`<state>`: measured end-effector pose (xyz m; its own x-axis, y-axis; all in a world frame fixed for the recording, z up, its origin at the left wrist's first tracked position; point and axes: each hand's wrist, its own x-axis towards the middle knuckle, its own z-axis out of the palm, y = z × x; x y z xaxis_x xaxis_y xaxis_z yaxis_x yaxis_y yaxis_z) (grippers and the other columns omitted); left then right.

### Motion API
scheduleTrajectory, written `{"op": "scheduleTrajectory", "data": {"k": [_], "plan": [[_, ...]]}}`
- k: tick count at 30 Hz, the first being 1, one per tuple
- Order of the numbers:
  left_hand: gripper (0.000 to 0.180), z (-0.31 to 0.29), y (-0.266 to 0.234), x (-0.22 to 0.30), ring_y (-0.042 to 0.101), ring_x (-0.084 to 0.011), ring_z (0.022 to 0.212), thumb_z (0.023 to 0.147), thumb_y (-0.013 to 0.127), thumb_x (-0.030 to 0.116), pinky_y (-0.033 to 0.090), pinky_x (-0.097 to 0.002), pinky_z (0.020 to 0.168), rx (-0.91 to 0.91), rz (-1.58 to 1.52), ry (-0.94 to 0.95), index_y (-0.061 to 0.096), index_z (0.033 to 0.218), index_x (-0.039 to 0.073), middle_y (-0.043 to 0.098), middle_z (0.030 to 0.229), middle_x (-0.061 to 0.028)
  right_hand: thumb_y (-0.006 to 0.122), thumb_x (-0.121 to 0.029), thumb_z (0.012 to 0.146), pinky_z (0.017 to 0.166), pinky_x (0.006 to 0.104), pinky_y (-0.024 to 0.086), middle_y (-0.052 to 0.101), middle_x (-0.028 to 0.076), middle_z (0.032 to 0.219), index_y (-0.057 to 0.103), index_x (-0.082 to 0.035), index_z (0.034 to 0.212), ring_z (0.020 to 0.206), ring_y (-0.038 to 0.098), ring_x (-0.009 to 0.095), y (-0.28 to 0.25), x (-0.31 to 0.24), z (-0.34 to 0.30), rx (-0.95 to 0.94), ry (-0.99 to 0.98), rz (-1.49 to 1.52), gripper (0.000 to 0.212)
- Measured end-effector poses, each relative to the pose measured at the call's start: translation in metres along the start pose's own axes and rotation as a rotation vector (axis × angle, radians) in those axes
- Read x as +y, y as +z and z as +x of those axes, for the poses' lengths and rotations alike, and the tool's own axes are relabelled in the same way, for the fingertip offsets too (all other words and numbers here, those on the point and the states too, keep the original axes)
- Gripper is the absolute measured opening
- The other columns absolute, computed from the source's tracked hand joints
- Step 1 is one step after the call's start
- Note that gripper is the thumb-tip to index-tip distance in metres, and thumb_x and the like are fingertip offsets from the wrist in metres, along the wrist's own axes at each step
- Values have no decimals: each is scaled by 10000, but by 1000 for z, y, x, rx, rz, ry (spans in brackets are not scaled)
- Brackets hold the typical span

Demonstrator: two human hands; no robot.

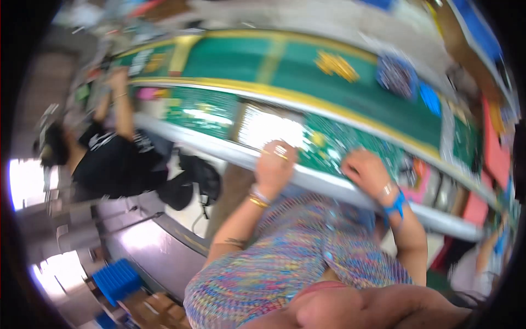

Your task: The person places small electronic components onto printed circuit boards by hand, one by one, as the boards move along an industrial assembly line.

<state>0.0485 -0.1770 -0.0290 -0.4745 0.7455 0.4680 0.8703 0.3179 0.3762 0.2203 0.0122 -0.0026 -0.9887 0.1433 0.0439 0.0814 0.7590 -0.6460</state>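
Note:
Motion blurs the whole view. My left hand, with a yellow band and a pale band at the wrist, rests at the near edge of the bench beside a bright white panel. Its fingers are smeared, so their grip does not show. To the right, my right hand has curled fingers over the green work surface; what they hold, if anything, is hidden. A blue band is round that wrist. Small yellow pieces and several pale, shiny bits lie between and beyond the hands.
Behind the white rail runs a green belt with yellow edges. It carries yellow pieces, a dark bluish bundle and a blue item. Pink-red panels stand far right. A co-worker in black reaches over the bench at left.

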Motion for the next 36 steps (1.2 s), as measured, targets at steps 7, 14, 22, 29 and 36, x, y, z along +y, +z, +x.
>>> {"op": "scheduleTrajectory", "data": {"k": [7, 14, 22, 29, 36], "plan": [[120, -9, 11, 0, 528, -260, 866, 692, 681, 95, 465, -356, 706, 128, -186, 38, 638, 804, 94, 550, 837, -58, 669, -41, 662, 635, 384, 439, 555, 85, 726, 574, -63, 712, 729, 534, 285, 0, -9, -5, 28, 4, -33, 109], [146, 6, 14, -6, 538, -239, 860, 677, 691, 82, 469, -336, 682, 185, -174, 42, 637, 808, 113, 555, 845, -32, 648, -9, 658, 646, 391, 433, 544, 102, 741, 546, -47, 708, 741, 521, 303, 1, -4, 8, 48, -115, -169, 120], [390, 2, 15, -2, 539, -269, 953, 696, 656, 64, 484, -367, 784, 285, -166, 52, 591, 1078, 103, 562, 946, -65, 661, -23, 701, 722, 386, 442, 598, 116, 853, 605, -23, 912, 815, 553, 307, -24, -22, 14, 25, -136, -77, 219], [551, -9, 17, -5, 483, -294, 1100, 698, 629, 45, 402, -417, 940, 409, -157, 43, 466, 1220, 110, 486, 1172, -101, 599, -49, 781, 936, 452, 386, 575, 180, 1085, 528, -13, 1128, 1073, 511, 356, -1, -38, 88, -30, -388, -239, 356], [559, -5, 24, -4, 485, -298, 1106, 682, 626, 50, 404, -416, 946, 437, -133, 64, 459, 1212, 108, 486, 1198, -101, 533, -109, 848, 962, 494, 372, 602, 172, 1003, 523, -12, 1057, 995, 550, 349, 22, -24, 115, -190, -436, -330, 231]]}}
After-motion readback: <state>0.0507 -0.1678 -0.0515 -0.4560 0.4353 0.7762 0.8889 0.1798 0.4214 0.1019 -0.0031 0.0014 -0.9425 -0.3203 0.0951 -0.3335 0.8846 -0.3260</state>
